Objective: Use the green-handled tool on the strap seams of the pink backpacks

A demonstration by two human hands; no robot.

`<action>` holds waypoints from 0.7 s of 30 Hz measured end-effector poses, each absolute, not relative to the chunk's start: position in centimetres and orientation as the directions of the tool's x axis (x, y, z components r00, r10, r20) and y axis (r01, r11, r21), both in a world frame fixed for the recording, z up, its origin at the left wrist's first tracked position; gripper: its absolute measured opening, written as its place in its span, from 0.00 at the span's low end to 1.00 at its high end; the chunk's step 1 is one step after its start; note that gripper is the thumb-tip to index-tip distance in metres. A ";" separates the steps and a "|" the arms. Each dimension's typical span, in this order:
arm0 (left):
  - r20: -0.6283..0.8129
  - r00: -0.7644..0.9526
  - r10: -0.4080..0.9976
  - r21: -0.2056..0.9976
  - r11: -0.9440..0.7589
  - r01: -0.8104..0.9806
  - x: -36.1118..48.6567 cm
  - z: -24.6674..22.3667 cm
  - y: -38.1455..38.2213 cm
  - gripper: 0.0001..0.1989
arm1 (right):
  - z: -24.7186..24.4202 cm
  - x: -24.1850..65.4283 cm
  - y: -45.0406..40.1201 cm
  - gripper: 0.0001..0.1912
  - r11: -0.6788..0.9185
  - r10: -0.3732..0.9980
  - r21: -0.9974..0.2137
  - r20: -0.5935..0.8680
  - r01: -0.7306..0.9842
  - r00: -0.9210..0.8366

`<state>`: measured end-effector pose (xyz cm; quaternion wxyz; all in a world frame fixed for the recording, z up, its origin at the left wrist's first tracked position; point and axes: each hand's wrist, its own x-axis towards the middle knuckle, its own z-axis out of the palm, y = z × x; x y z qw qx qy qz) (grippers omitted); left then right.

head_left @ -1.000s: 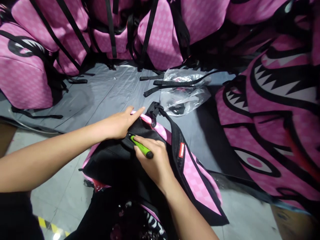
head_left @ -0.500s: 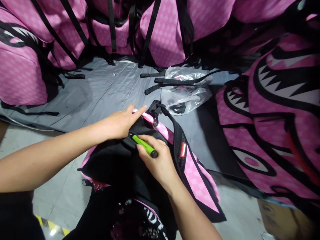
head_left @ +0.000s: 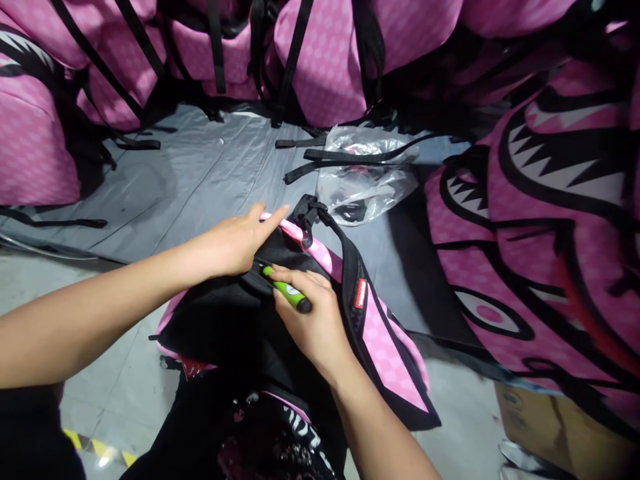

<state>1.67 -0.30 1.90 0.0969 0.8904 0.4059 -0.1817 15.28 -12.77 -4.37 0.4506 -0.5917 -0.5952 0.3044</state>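
Note:
A black and pink bag lies across my lap and against the grey table edge, its black inner side up. My right hand grips a green marker with a black end, its other end pointing at the black fabric by my left fingers. My left hand holds the bag's pink-edged rim, thumb and fingers partly hidden behind it. A black buckle and a strap with a red label sit just right of the rim.
Clear plastic bags and loose black straps lie on the grey table cover. Pink backpacks line the back; others with shark-mouth prints are stacked at right. A cardboard box stands on the floor at lower right.
The whole view has shifted slightly, so things appear a little further left and up. The marker has turned a little in my right hand; both hands keep their hold.

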 end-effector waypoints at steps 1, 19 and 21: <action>-0.397 0.609 0.686 0.026 -0.655 0.755 1.7 1.9 -0.3 0.49 | -4.3 15.3 -12.8 0.12 0.106 0.978 -0.890 0.174 0.443 0.115; -0.413 0.605 0.681 0.013 -0.660 0.752 2.0 2.0 -0.2 0.47 | -5.3 13.8 -13.1 0.05 0.128 0.903 -0.826 0.327 0.549 0.281; -0.389 0.626 0.675 0.027 -0.671 0.741 1.7 1.9 -0.2 0.46 | -5.3 13.5 -12.8 0.06 0.153 0.900 -0.841 0.335 0.519 0.278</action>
